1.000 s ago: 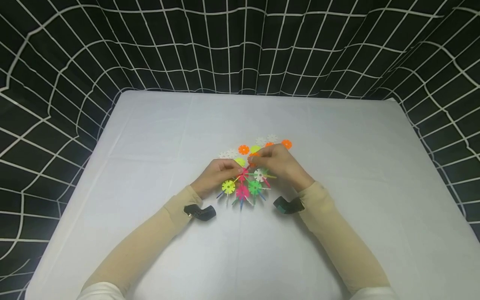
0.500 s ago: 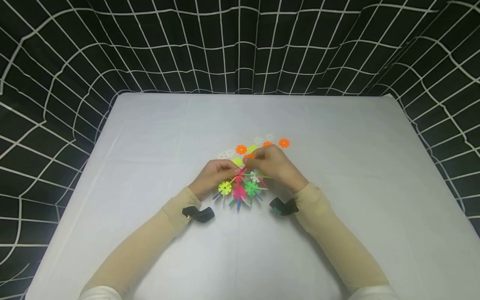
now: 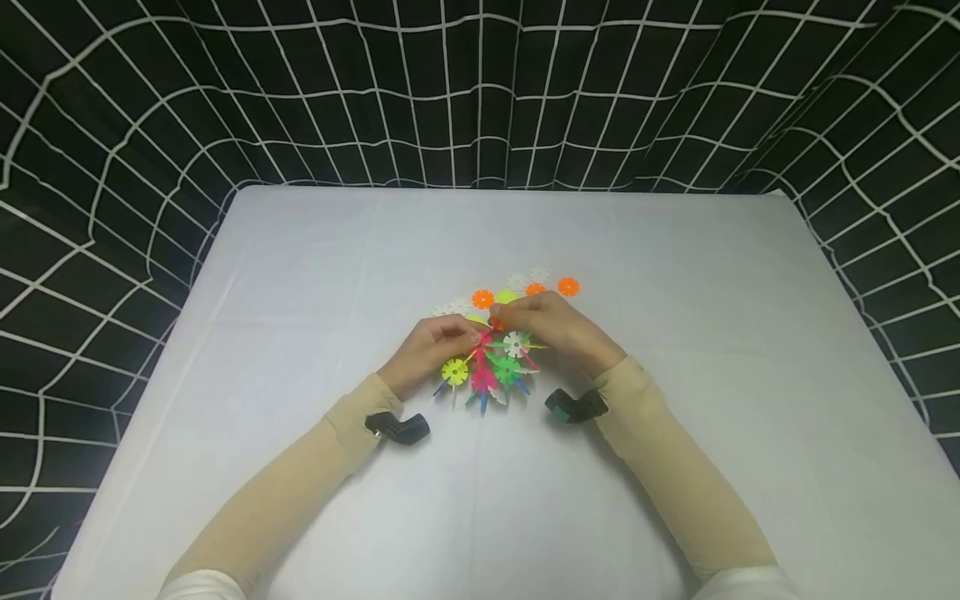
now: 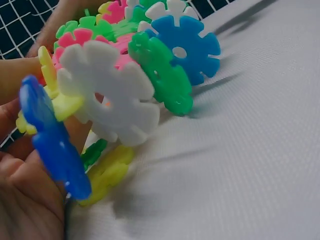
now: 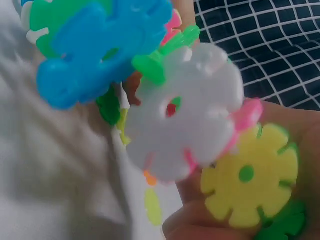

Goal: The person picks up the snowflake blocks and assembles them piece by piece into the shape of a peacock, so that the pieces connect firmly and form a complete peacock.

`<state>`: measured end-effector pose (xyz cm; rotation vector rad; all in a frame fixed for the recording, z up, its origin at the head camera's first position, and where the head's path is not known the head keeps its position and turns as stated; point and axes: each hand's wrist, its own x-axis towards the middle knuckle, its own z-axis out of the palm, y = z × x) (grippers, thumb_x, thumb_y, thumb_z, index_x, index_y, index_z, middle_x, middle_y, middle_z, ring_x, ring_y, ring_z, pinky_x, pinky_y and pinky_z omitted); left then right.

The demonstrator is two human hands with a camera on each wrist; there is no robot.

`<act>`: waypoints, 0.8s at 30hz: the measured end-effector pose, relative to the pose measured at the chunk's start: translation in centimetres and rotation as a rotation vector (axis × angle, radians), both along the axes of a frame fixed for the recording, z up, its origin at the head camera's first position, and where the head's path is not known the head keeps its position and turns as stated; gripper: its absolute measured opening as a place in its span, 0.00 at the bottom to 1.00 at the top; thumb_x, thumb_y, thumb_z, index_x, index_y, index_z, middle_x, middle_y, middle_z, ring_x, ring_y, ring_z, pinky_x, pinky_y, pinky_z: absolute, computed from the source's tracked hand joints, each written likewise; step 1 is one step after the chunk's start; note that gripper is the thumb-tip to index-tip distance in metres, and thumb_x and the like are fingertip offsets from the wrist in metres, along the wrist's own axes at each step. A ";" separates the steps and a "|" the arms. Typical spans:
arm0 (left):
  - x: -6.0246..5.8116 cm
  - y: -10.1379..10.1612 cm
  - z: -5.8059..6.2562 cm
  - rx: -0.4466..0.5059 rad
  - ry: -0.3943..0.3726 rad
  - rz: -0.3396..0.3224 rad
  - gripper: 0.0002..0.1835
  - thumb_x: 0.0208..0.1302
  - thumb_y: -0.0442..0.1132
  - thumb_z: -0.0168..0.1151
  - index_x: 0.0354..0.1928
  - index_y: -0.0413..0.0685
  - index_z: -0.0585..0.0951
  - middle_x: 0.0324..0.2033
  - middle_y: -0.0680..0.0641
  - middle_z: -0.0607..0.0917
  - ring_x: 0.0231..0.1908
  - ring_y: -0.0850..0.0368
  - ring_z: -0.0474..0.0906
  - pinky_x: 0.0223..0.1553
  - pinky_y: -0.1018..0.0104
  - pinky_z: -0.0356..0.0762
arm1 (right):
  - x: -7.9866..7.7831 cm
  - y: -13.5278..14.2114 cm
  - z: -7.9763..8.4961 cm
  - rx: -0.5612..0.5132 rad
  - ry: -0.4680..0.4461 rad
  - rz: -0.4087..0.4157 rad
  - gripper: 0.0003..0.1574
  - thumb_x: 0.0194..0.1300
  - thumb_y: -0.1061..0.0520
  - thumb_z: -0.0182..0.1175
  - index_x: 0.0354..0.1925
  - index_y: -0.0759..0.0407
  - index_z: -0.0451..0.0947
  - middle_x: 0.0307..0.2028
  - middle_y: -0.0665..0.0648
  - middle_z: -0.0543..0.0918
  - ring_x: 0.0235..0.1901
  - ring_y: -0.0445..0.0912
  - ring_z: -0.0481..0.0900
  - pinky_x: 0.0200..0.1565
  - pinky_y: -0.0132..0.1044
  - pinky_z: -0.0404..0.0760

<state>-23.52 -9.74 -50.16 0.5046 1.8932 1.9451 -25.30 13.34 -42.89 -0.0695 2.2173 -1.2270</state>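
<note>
A ball-like build of interlocking plastic discs [image 3: 483, 381] in pink, green, yellow, white and blue hangs low over the white table, between the two hands. My left hand [image 3: 431, 352] pinches its pink upper part with thumb and fingers. On the other side, my right hand [image 3: 558, 329] is curled at the top of the build, its fingertips pinching a small reddish disc seen edge-on. The fingertips partly hide that disc. The left wrist view shows a white disc [image 4: 127, 112] and a blue disc [image 4: 55, 140] jutting outward. A yellow disc [image 5: 250, 175] lies before the right palm.
Loose discs lie just behind the hands: orange discs [image 3: 568, 287], white discs [image 3: 453, 309] and a yellow disc [image 3: 506, 297]. The white-covered table [image 3: 337, 250] stretches around them. A black curtain with white grid lines [image 3: 480, 92] stands behind.
My right hand has tipped flatter, its fingertips staying near the pink top of the build. The build has turned slightly in my left hand. The loose discs behind have stayed put.
</note>
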 end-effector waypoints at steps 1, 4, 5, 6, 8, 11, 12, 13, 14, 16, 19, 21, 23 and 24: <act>0.0 0.0 0.0 0.001 -0.003 0.001 0.07 0.71 0.32 0.59 0.45 0.39 0.84 0.45 0.55 0.88 0.49 0.61 0.81 0.52 0.71 0.79 | 0.0 0.1 0.0 -0.002 0.001 -0.001 0.27 0.67 0.30 0.57 0.49 0.44 0.87 0.57 0.49 0.83 0.63 0.51 0.75 0.68 0.57 0.70; -0.1 0.1 -0.1 0.005 -0.017 0.008 0.07 0.71 0.32 0.60 0.45 0.41 0.84 0.43 0.56 0.89 0.47 0.62 0.82 0.50 0.71 0.79 | 0.0 0.1 -0.1 0.002 0.037 -0.003 0.28 0.70 0.30 0.54 0.48 0.45 0.88 0.58 0.50 0.83 0.63 0.53 0.75 0.68 0.60 0.70; -0.1 0.1 -0.1 0.006 -0.023 0.013 0.07 0.71 0.33 0.60 0.45 0.40 0.84 0.43 0.57 0.89 0.47 0.62 0.82 0.50 0.72 0.79 | 0.0 0.1 -0.2 0.006 0.058 0.000 0.28 0.71 0.31 0.53 0.48 0.46 0.88 0.58 0.51 0.83 0.62 0.53 0.75 0.67 0.60 0.71; 0.0 0.1 -0.1 0.008 -0.029 0.018 0.07 0.71 0.33 0.60 0.46 0.39 0.84 0.43 0.58 0.89 0.47 0.63 0.82 0.50 0.72 0.79 | 0.0 0.0 -0.2 0.005 0.076 0.000 0.28 0.72 0.32 0.53 0.47 0.47 0.88 0.58 0.51 0.83 0.62 0.53 0.76 0.66 0.60 0.71; 0.0 0.1 -0.1 0.009 -0.038 0.034 0.09 0.71 0.33 0.60 0.47 0.36 0.83 0.44 0.58 0.89 0.48 0.63 0.83 0.52 0.72 0.80 | 0.1 -0.2 -0.3 0.005 0.109 -0.006 0.27 0.72 0.33 0.54 0.46 0.48 0.89 0.56 0.52 0.84 0.59 0.53 0.77 0.64 0.56 0.74; 0.2 0.2 -0.1 0.008 -0.037 0.057 0.10 0.70 0.32 0.61 0.47 0.32 0.83 0.48 0.52 0.89 0.52 0.61 0.82 0.54 0.71 0.80 | 0.4 -0.6 -0.3 0.019 0.149 -0.021 0.25 0.72 0.34 0.55 0.46 0.48 0.89 0.53 0.52 0.85 0.55 0.51 0.78 0.60 0.51 0.77; 0.2 0.2 -0.1 0.008 -0.031 0.063 0.10 0.70 0.32 0.61 0.47 0.31 0.82 0.49 0.50 0.88 0.53 0.60 0.82 0.56 0.70 0.79 | 0.5 -0.7 -0.3 0.024 0.159 -0.024 0.25 0.72 0.35 0.56 0.45 0.47 0.89 0.51 0.53 0.85 0.54 0.50 0.77 0.58 0.49 0.77; 0.2 0.3 -0.1 0.005 -0.024 0.070 0.10 0.70 0.32 0.61 0.46 0.30 0.82 0.51 0.48 0.87 0.54 0.60 0.81 0.56 0.70 0.79 | 0.5 -0.7 -0.3 0.030 0.169 -0.025 0.24 0.71 0.35 0.56 0.45 0.47 0.90 0.51 0.53 0.86 0.53 0.50 0.78 0.57 0.48 0.78; 0.3 0.3 -0.1 0.003 -0.017 0.074 0.10 0.70 0.32 0.61 0.45 0.28 0.82 0.52 0.46 0.86 0.55 0.59 0.80 0.57 0.70 0.79 | 0.6 -0.8 -0.3 0.038 0.182 -0.022 0.24 0.72 0.35 0.56 0.44 0.47 0.90 0.49 0.53 0.86 0.52 0.50 0.78 0.56 0.46 0.78; 0.3 0.4 -0.1 -0.007 0.000 0.081 0.10 0.69 0.31 0.61 0.44 0.26 0.81 0.52 0.43 0.83 0.55 0.57 0.78 0.58 0.71 0.77 | 0.8 -0.9 -0.2 0.049 0.213 -0.012 0.23 0.72 0.36 0.56 0.43 0.47 0.90 0.47 0.52 0.86 0.49 0.49 0.78 0.53 0.44 0.78; 0.4 0.5 0.0 -0.019 0.019 0.087 0.10 0.69 0.30 0.61 0.42 0.25 0.81 0.51 0.44 0.80 0.55 0.57 0.76 0.58 0.72 0.76 | 1.0 -1.2 -0.2 0.068 0.254 0.000 0.22 0.72 0.38 0.57 0.43 0.48 0.90 0.40 0.52 0.84 0.42 0.50 0.77 0.46 0.41 0.78; 0.4 0.5 0.0 -0.028 0.035 0.085 0.09 0.69 0.30 0.61 0.40 0.24 0.81 0.49 0.45 0.80 0.54 0.57 0.75 0.58 0.73 0.75 | 1.0 -1.3 -0.1 0.090 0.278 0.015 0.21 0.73 0.39 0.57 0.43 0.49 0.90 0.33 0.53 0.80 0.37 0.50 0.75 0.40 0.39 0.75; 0.4 0.5 -0.1 -0.037 0.048 0.083 0.09 0.68 0.29 0.61 0.39 0.25 0.81 0.48 0.46 0.80 0.53 0.57 0.75 0.58 0.72 0.74 | 1.0 -1.4 -0.1 0.115 0.289 0.031 0.19 0.73 0.41 0.58 0.43 0.49 0.90 0.32 0.52 0.79 0.37 0.49 0.74 0.38 0.37 0.73; 0.3 0.5 -0.1 -0.042 0.055 0.082 0.08 0.68 0.29 0.61 0.39 0.25 0.81 0.48 0.46 0.80 0.53 0.57 0.75 0.58 0.71 0.74 | 0.9 -1.4 -0.1 0.131 0.288 0.042 0.18 0.72 0.41 0.58 0.42 0.48 0.90 0.32 0.52 0.79 0.38 0.48 0.73 0.38 0.36 0.72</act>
